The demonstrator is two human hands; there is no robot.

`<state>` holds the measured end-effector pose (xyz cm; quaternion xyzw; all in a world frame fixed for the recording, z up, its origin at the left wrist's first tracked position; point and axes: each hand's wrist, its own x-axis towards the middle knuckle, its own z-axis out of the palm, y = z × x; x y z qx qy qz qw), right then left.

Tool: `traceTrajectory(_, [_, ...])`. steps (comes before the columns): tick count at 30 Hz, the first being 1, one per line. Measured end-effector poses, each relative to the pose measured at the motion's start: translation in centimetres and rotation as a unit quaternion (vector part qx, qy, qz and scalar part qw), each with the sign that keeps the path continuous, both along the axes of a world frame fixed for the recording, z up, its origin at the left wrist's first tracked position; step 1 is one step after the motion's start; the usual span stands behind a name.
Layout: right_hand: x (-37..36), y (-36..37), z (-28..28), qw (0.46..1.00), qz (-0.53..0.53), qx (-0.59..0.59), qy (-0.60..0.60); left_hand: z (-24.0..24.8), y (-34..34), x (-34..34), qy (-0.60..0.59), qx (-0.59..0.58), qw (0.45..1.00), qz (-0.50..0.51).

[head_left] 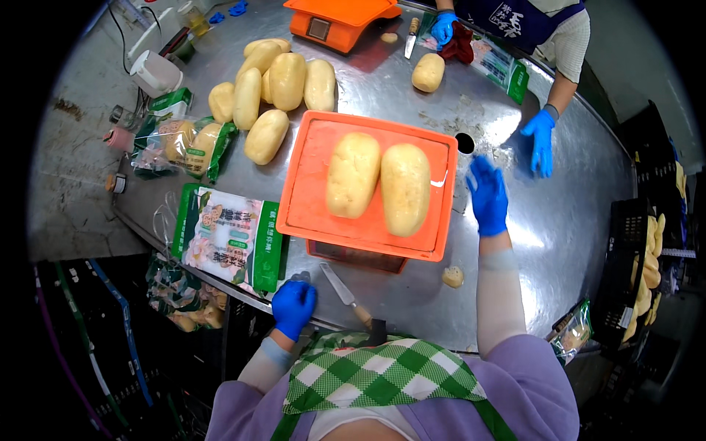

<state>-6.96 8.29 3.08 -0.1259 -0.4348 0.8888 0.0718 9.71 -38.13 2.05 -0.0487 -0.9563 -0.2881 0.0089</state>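
Note:
Two thick, pale-yellow peeled root pieces, which look like lotus root, lie side by side on the orange tray (294, 213) of a scale: a left piece (353, 175) and a right piece (405, 189). Beside the tray's right edge my right hand (487, 197), in a blue glove, is raised with its fingers stretched out, holding nothing. My left hand (294, 305), also gloved in blue, is curled closed at the table's front edge, with no object seen in it. It is close to the lower corner of a flat green-and-white printed bag (228, 237). A knife (338, 285) lies to its right.
More peeled roots (287, 81) are heaped at the far left beside a filled bag (187, 143). A second orange scale (338, 22) stands behind. Across the table, a co-worker's gloved hands (540, 143) are near another root (428, 72) and knife (412, 38). Crates (632, 250) stand right.

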Motion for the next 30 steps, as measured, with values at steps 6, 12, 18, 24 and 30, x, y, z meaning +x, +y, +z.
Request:
traceTrajectory(6, [10.0, -4.7, 1.7, 0.853, 0.47, 0.096, -0.205, 0.2, 0.1, -0.3, 0.008, 0.004, 1.0, -0.016])
traceTrajectory(12, [4.5, -1.8, -4.2, 0.907, 0.333, -0.015, -0.258, 0.2, 0.1, -0.5, -0.017, 0.01, 1.0, -0.007])
traceTrajectory(18, [-4.6, 0.6, -2.2, 0.939, 0.233, 0.104, -0.232, 0.3, 0.2, -0.4, -0.008, 0.006, 1.0, -0.003])
traceTrajectory(24, [-4.6, -1.3, -2.6, 0.981, 0.15, 0.028, -0.123, 0.5, 0.1, -0.2, -0.006, 0.006, 1.0, 0.001])
traceTrajectory(30, [-4.6, -0.1, -3.8, 0.944, 0.009, 0.327, -0.037, 0.5, 0.1, -0.6, -0.006, -0.002, 1.0, -0.012])
